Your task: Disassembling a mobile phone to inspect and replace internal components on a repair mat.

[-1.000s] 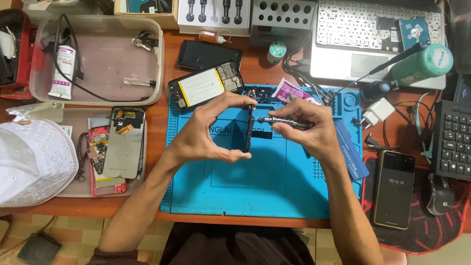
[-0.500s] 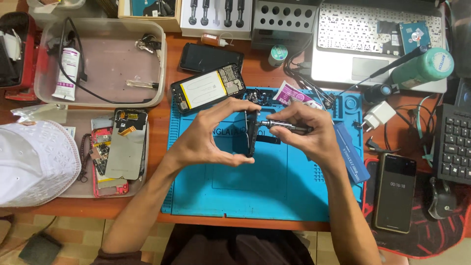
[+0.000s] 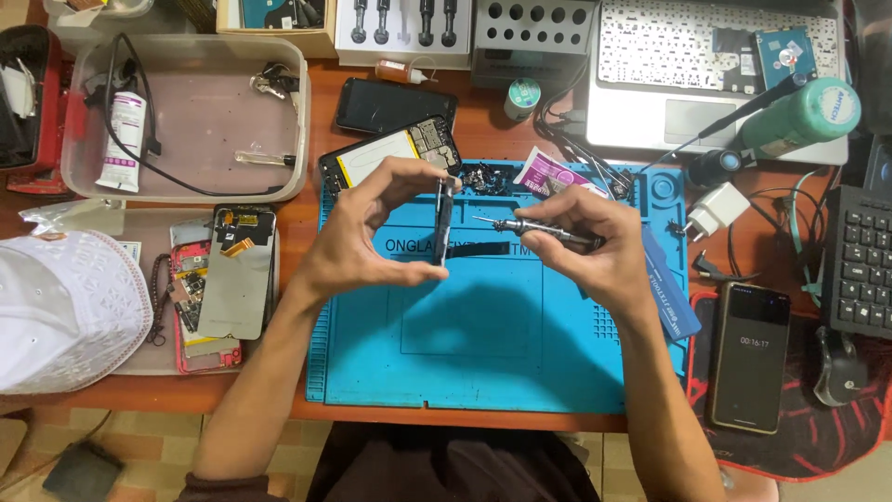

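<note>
Left hand pinching dark phone on edge, long axis upright above blue mat; right hand gripping screwdriver, tip aimed left, just beside phone

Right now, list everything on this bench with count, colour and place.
repair mat: one, blue, centre
phone part: one, dark, held on edge above mat
screwdriver: one, metal, tip toward phone part
opened phone: one, black with yellow battery, behind mat
black phone: one, behind that
plastic tray: one, clear, rear left
tube: one, white, in tray
cap: one, white, left edge
laptop: one, silver, rear right
phone with lit screen: one, black, right
charger: one, white, right of mat
left hand: holds phone part
right hand: holds screwdriver
</note>
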